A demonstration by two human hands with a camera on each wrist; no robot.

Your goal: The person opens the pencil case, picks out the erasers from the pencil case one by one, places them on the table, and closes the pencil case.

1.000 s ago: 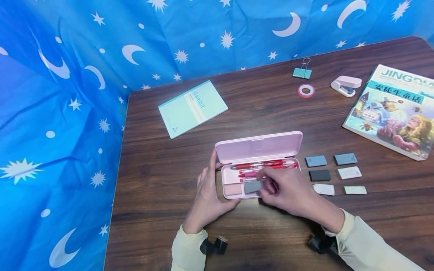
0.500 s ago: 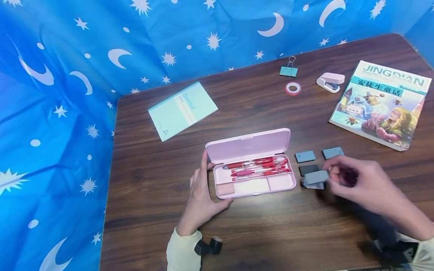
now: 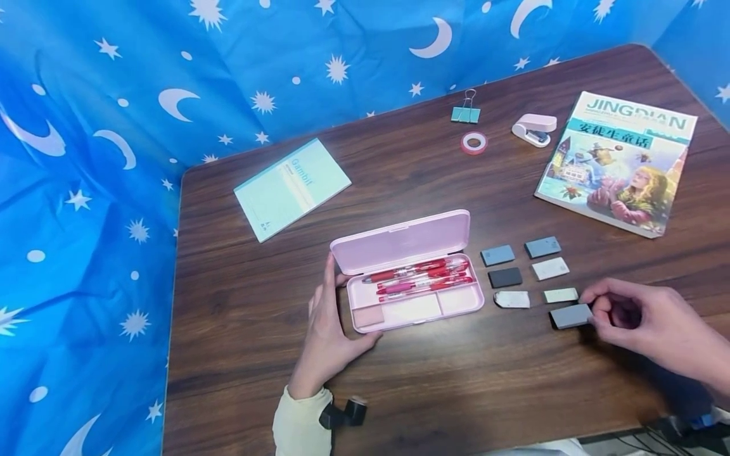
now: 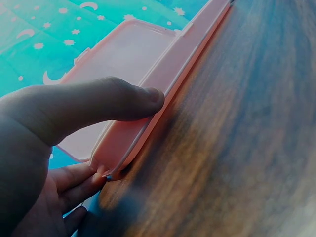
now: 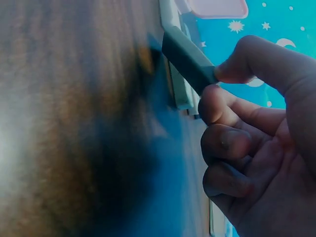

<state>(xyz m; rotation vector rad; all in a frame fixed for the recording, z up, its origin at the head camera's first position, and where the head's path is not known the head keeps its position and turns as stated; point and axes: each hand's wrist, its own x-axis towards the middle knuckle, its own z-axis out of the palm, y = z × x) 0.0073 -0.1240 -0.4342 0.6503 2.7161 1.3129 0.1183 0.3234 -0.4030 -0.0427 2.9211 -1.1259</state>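
My left hand (image 3: 326, 339) grips the left end of a pink pencil case (image 3: 402, 244), lid raised. In the left wrist view the thumb (image 4: 133, 101) lies on its front wall and the fingers are at the end corner. Red and pink pens (image 3: 422, 277) fill the back compartment; a pale pink block (image 3: 369, 315) lies at the front left. My right hand (image 3: 647, 313) pinches a grey eraser (image 3: 570, 316) by its right end between thumb and forefinger, close over the table, just in front of a pale green eraser (image 3: 561, 295).
Right of the case, several erasers lie in two columns, among them a black one (image 3: 505, 277) and a white one (image 3: 550, 268). Farther back are a notebook (image 3: 293, 189), binder clip (image 3: 465, 114), tape roll (image 3: 474, 143), stapler (image 3: 534, 130) and picture book (image 3: 616, 164).
My right hand has lifted the grey eraser out of the case's front compartment and carried it right, past the other erasers, low to the table. The left hand stays on the case. The head view has shifted.
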